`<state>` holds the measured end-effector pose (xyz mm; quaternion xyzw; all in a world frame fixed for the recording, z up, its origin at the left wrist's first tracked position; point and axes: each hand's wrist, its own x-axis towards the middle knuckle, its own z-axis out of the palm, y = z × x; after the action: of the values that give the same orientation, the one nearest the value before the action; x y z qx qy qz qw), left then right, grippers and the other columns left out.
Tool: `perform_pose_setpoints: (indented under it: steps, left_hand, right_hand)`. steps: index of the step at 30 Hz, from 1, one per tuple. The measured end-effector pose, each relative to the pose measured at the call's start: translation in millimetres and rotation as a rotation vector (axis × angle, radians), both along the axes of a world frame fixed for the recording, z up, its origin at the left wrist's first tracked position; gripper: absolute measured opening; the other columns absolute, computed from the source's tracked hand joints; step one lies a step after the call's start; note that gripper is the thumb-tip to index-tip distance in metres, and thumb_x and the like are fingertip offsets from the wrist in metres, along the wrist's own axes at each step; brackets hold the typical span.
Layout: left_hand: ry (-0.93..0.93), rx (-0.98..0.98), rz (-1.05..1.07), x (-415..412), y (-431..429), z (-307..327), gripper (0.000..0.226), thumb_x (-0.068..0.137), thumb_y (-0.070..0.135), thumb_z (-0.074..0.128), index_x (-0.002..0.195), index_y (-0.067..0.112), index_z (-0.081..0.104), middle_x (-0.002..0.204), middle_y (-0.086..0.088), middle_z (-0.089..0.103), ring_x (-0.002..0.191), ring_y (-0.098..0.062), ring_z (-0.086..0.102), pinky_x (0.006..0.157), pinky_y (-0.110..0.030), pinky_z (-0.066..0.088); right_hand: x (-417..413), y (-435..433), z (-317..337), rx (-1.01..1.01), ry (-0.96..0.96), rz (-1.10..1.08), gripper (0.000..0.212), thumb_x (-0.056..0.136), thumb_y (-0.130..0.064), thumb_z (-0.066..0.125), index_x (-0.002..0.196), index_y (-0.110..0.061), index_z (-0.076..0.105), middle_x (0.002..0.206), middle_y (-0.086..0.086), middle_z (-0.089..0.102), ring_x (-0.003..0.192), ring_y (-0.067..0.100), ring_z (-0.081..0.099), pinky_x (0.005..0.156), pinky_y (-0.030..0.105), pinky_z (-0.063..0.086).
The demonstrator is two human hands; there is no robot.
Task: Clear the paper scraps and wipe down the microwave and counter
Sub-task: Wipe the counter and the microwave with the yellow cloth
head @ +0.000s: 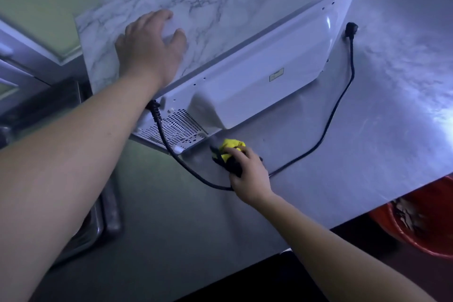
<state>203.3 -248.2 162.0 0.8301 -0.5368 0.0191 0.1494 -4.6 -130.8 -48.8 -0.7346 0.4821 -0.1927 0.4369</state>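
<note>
While left hand (pixel 149 49) rests loosely on microwave (pixel 245 7), right hand (pixel 247 174) grips cloth (pixel 231 146) on counter (pixel 367 130)

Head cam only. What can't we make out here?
Head view:
- microwave: front faces away; only top and back show.
- back-panel label: too small to read.
- cord: one stretch hidden under the right hand gripping the cloth.
- red bin: cut off by counter and frame edge, contents blurred.
</note>
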Motion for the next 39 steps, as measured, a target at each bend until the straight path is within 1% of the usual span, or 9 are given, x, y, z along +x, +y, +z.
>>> perform_pose_setpoints:
  steps: [7, 12, 15, 18, 22, 26, 29, 34, 39]
  left_hand:
    - [0.007, 0.024, 0.024, -0.8, -0.3, 2.6, 0.054, 0.091, 0.052, 0.039, 0.142, 0.034, 0.046, 0.151, 0.004, 0.044, 0.139, -0.023, 0.036, 0.115, -0.043, 0.025]
    - [0.012, 0.042, 0.024, -0.9, -1.4, 3.6, 0.055, 0.091, 0.052, 0.038, 0.143, 0.035, 0.045, 0.152, 0.005, 0.043, 0.140, -0.023, 0.035, 0.116, -0.045, 0.025]
    - [0.017, 0.053, 0.019, 0.8, -1.3, 3.0, 0.056, 0.090, 0.053, 0.037, 0.143, 0.035, 0.044, 0.152, 0.005, 0.042, 0.140, -0.023, 0.034, 0.116, -0.046, 0.023]
    - [0.008, 0.059, 0.006, 1.3, -3.1, 1.4, 0.057, 0.090, 0.053, 0.035, 0.143, 0.035, 0.043, 0.152, 0.005, 0.040, 0.140, -0.024, 0.033, 0.115, -0.047, 0.021]
    - [-0.001, 0.065, -0.011, 2.1, -3.3, -2.2, 0.055, 0.090, 0.053, 0.032, 0.141, 0.035, 0.042, 0.150, 0.005, 0.040, 0.139, -0.023, 0.032, 0.112, -0.047, 0.019]
    - [-0.024, 0.051, -0.010, 4.1, -7.9, -6.2, 0.054, 0.091, 0.051, 0.034, 0.141, 0.034, 0.041, 0.150, 0.003, 0.040, 0.140, -0.024, 0.030, 0.112, -0.052, 0.017]
    - [-0.033, 0.084, -0.025, 5.9, -10.2, -10.1, 0.057, 0.092, 0.051, 0.029, 0.146, 0.033, 0.035, 0.152, 0.001, 0.035, 0.141, -0.025, 0.027, 0.114, -0.055, 0.016]
    - [-0.052, 0.121, -0.046, 5.5, -12.8, -10.8, 0.059, 0.094, 0.049, 0.023, 0.149, 0.029, 0.029, 0.154, -0.005, 0.030, 0.141, -0.030, 0.024, 0.112, -0.058, 0.017]
    - [-0.059, 0.136, -0.039, 3.3, -13.4, -10.6, 0.060, 0.095, 0.047, 0.021, 0.151, 0.027, 0.026, 0.155, -0.008, 0.028, 0.142, -0.032, 0.023, 0.112, -0.059, 0.016]
  right_hand:
    - [3.1, 78.4, 10.6, 0.501, -0.254, 0.251, 0.058, 0.077, -0.004, 0.065, 0.130, -0.027, 0.062, 0.133, -0.007, 0.057, 0.125, 0.012, 0.056, 0.108, 0.022, 0.042]
    - [17.5, 94.4, 27.7, 0.873, -0.498, -0.101, 0.051, 0.082, 0.004, 0.059, 0.119, -0.031, 0.064, 0.111, -0.004, 0.071, 0.099, 0.015, 0.068, 0.079, 0.031, 0.059]
    - [16.1, 77.1, 46.5, 0.707, -0.585, -0.317, 0.054, 0.083, 0.010, 0.059, 0.118, -0.032, 0.063, 0.109, -0.003, 0.069, 0.101, 0.015, 0.066, 0.081, 0.023, 0.055]
    - [15.9, 54.1, 77.1, 0.404, -0.641, -0.381, 0.056, 0.084, 0.005, 0.064, 0.129, -0.029, 0.058, 0.120, 0.001, 0.066, 0.114, 0.018, 0.062, 0.098, 0.035, 0.051]
    - [37.8, 31.2, 125.5, -0.269, -0.727, -0.404, 0.049, 0.090, -0.018, 0.069, 0.136, -0.022, 0.055, 0.134, 0.008, 0.057, 0.127, 0.024, 0.054, 0.105, 0.032, 0.043]
    - [88.0, -4.9, 117.2, -0.720, -0.404, -0.404, 0.054, 0.083, -0.011, 0.076, 0.135, -0.013, 0.062, 0.141, 0.013, 0.058, 0.140, 0.030, 0.043, 0.106, 0.061, 0.037]
    - [116.7, -13.4, 84.3, -0.881, -0.210, -0.599, 0.024, 0.074, -0.007, 0.084, 0.097, -0.009, 0.079, 0.112, 0.014, 0.072, 0.121, 0.028, 0.052, 0.082, 0.066, 0.048]
    - [143.8, -5.7, 47.7, -0.909, -0.286, -0.769, 0.019, 0.096, -0.025, 0.066, 0.090, -0.007, 0.071, 0.096, 0.009, 0.065, 0.098, 0.031, 0.050, 0.088, 0.043, 0.047]
    - [152.3, 18.5, 7.5, -0.523, -0.357, -0.804, 0.018, 0.086, -0.020, 0.066, 0.086, -0.002, 0.065, 0.095, 0.011, 0.061, 0.088, 0.028, 0.050, 0.074, 0.050, 0.051]
